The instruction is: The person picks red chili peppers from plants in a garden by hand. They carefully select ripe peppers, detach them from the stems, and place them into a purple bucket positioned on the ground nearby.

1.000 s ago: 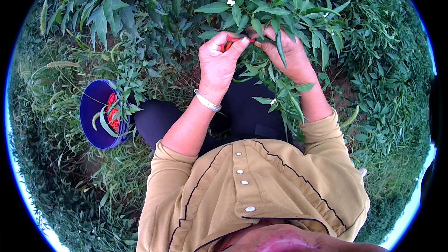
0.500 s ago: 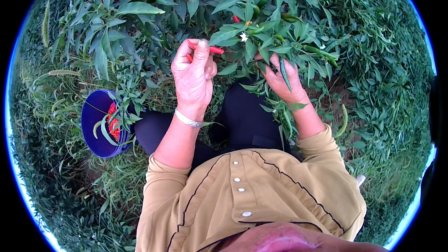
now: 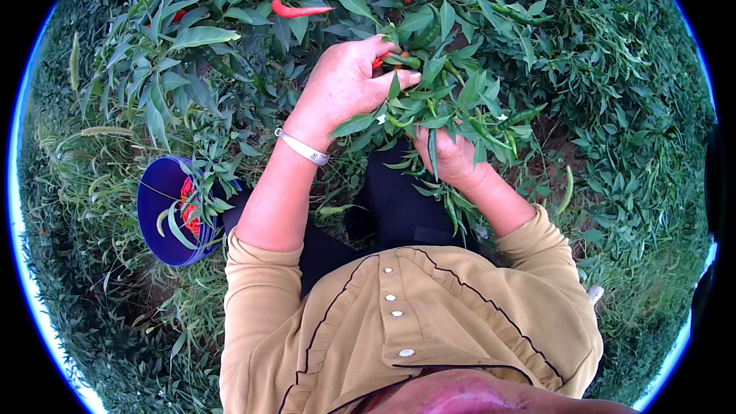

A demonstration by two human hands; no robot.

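My left hand (image 3: 353, 77), with a silver bangle at the wrist, reaches into the leaves of a chili plant (image 3: 460, 69). Its fingers curl around a red chili pepper (image 3: 379, 61), partly hidden by the hand; the thumb points right beside a green chili (image 3: 406, 61). My right hand (image 3: 451, 155) sits lower on the same plant, its fingers closed around a leafy branch and partly covered by leaves. A dark green chili (image 3: 432, 155) hangs in front of that hand. Farther off, a bright red chili (image 3: 300, 10) shows among the leaves.
A blue bucket (image 3: 157, 218) with red chilies (image 3: 189, 207) stands at my left, beside my dark-trousered knee, with grass blades across its opening. Weeds and seed-headed grass (image 3: 107, 131) grow around it. Dense plants (image 3: 629, 138) spread on the right.
My left hand has moved forward and right, from above my knees into the leaves. My right hand has shifted slightly down and nearer, and the branch has bent toward me.
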